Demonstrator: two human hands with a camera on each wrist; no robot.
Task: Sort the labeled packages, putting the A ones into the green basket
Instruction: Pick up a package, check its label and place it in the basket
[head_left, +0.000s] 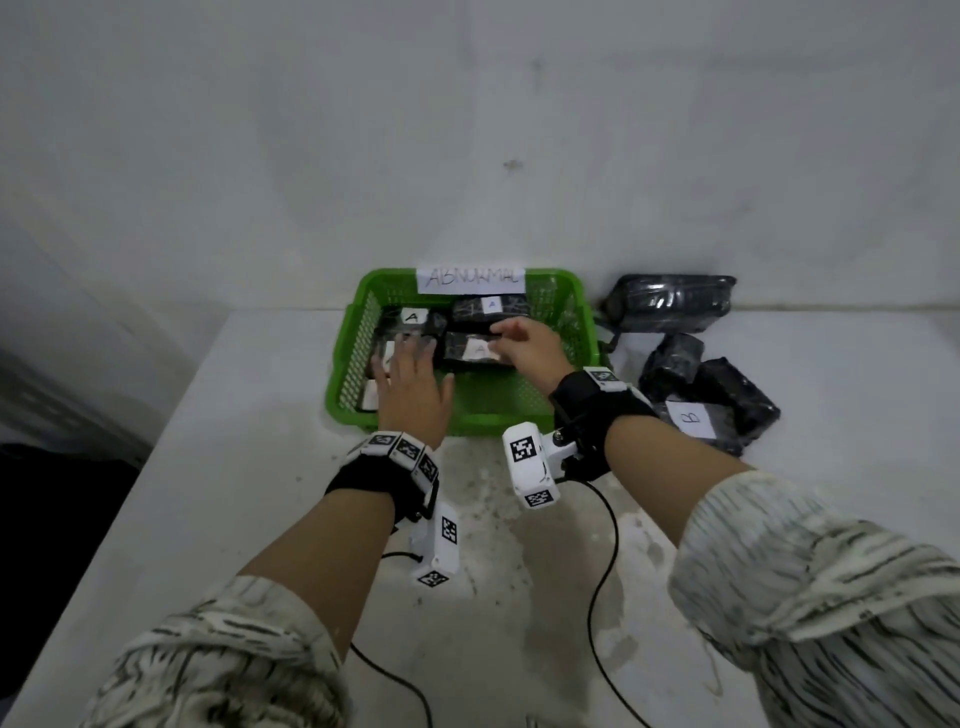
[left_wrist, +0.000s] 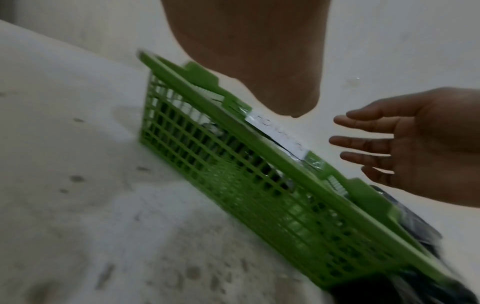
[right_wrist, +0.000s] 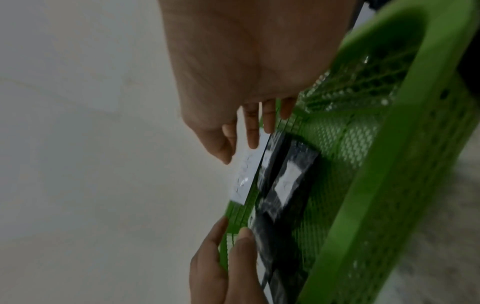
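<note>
- Two hands were over the green basket (head_left: 571, 332); left hand (head_left: 413, 382) flat with fingers spread above the packages at the basket's left side, holding nothing.
- Right hand (head_left: 524, 345) had fingers loosely extended above the A package (head_left: 475, 351) in the basket's middle; right wrist view showed the fingers straight and clear of it, so released.
- Left wrist view showed the right hand (left_wrist: 420, 148) with straight, separated fingers, nothing in it.
- At least three A-labelled packages lay inside the basket, one at back right (head_left: 491, 306), one at back left (head_left: 413, 318), plus the middle one; more white labels peeked out under the left hand, letters not readable.
- Basket carried a paper sign (head_left: 470, 278) reading ABNORMAL on its far rim.
- Step, as I judge it: an A package just placed or being tidied; drop looked done.
- Next move would call for pulling both hands out and reaching right to the black-wrapped pile (head_left: 675, 358) to check labels; only the B package (head_left: 696, 421) showed its letter, and it should stay out.
- Other wrapped bundles there, including the big one (head_left: 672, 304) by the wall, showed no label from here.
- Surface: white table (head_left: 234, 467), scuffed and speckled near the front centre, pushed against a plain pale wall (head_left: 467, 130); dark gap to the left.
- Wrist cameras with black cables (head_left: 605, 561) trailed over the tabletop.
</note>
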